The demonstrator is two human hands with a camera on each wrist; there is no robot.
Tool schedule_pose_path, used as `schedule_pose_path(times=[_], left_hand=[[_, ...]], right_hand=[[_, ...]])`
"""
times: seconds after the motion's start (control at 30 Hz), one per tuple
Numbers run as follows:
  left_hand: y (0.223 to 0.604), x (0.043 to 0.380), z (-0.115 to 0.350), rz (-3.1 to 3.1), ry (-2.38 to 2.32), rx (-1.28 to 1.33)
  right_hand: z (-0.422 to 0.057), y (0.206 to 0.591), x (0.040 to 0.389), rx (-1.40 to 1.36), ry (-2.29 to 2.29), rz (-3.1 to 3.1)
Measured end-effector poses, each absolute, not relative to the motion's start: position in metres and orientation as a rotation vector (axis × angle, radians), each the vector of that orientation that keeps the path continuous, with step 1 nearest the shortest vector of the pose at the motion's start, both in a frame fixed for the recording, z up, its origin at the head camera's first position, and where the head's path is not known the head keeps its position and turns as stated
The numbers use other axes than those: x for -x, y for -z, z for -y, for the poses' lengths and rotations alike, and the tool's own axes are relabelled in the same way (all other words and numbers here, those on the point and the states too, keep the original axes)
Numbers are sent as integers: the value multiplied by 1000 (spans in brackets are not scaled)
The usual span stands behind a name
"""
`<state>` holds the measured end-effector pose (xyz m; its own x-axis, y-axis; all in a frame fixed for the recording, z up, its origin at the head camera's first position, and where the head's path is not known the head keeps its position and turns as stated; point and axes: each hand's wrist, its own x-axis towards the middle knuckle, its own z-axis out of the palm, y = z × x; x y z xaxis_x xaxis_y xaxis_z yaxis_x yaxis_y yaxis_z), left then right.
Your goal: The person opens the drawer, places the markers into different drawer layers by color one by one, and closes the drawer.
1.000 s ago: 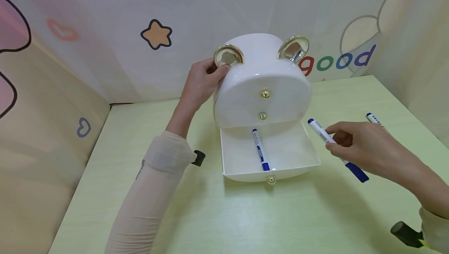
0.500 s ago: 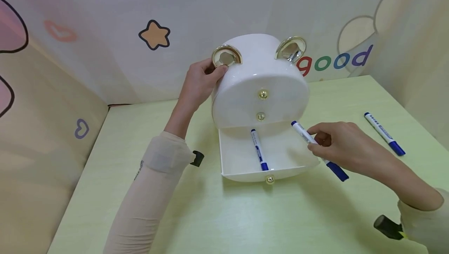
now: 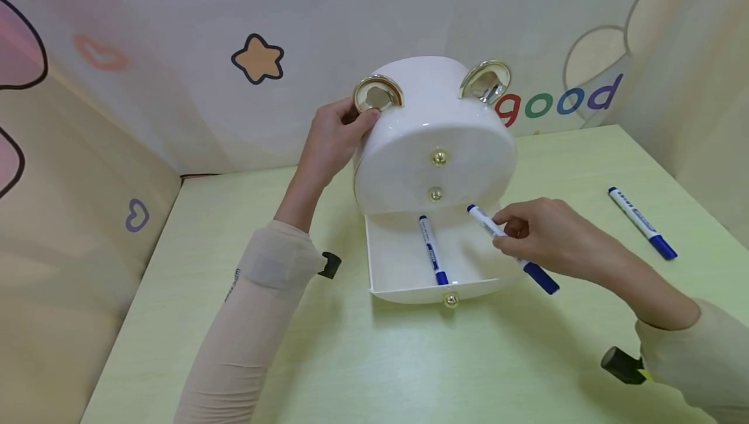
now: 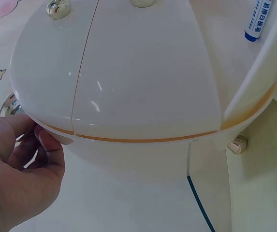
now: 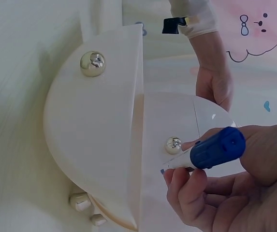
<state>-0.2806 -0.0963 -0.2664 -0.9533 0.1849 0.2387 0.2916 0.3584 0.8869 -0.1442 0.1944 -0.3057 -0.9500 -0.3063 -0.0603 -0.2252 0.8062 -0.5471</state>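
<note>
A white, rounded drawer box (image 3: 404, 164) with gold ears and ball knobs stands on the table, its bottom drawer (image 3: 392, 255) pulled out. One whiteboard marker (image 3: 432, 251) with a blue cap lies in that drawer. My left hand (image 3: 335, 141) holds the box's upper left side just under the gold ear (image 3: 379, 93); in the left wrist view its thumb and fingers pinch the edge. Between thumb and fingers, my right hand (image 3: 550, 232) pinches a second marker (image 3: 483, 221), tilted over the drawer's right side. Its blue cap (image 5: 218, 147) points toward the right wrist camera.
Another blue-capped marker (image 3: 642, 222) lies on the table (image 3: 409, 372) at the right. Behind the box hangs a printed cloth backdrop (image 3: 328, 21), and its side panels flank the table.
My right hand has moved left with the marker, from beside the drawer to above its right side. The marker on the table has come into full view. My left hand stays put.
</note>
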Motion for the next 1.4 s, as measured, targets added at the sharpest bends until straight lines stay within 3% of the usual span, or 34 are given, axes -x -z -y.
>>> schedule_pose_path(times=[1.4], left_hand=[[267,281,96,2482,1681,452]], right_hand=[[-161,335,179,349,914,-2836]])
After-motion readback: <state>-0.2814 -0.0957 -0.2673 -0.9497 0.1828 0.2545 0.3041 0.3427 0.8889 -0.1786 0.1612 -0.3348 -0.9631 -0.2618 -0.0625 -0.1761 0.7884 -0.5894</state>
